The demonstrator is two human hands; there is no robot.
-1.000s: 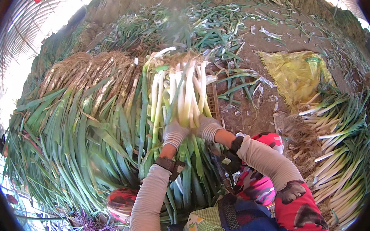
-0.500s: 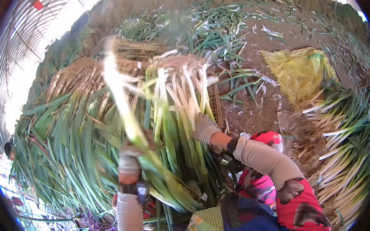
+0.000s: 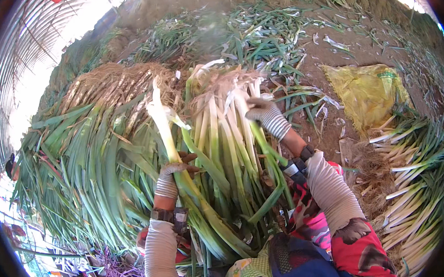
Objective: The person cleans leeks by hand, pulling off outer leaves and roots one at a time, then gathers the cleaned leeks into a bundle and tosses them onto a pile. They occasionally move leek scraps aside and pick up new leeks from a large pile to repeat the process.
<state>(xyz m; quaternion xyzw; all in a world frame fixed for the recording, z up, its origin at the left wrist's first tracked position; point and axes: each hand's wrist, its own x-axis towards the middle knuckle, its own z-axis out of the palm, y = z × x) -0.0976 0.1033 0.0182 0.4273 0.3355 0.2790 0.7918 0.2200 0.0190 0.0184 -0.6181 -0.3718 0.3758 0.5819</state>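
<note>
My left hand (image 3: 172,179), in a grey glove, is closed round the green lower part of a leek (image 3: 162,124). Its white end points up and away, and its leaves hang toward my lap. In front of me lies a pile of leeks (image 3: 214,134) with white shafts and brown roots at the far end. On the right side of this pile, my gloved right hand (image 3: 269,115) has its fingers curled at the white shaft of another leek (image 3: 241,103). The fingertips are partly hidden.
A heap of untrimmed leeks (image 3: 90,163) fills the left. At the right lie leeks with clean white shafts (image 3: 406,192), below a yellow mesh sack (image 3: 371,94). Leaf scraps (image 3: 266,40) litter the soil beyond. Purple strands (image 3: 121,274) lie at the lower left.
The leek in my left hand has swung down and slowed from a blur. My right hand has moved up and right, from among the pile's shafts to near the root end.
</note>
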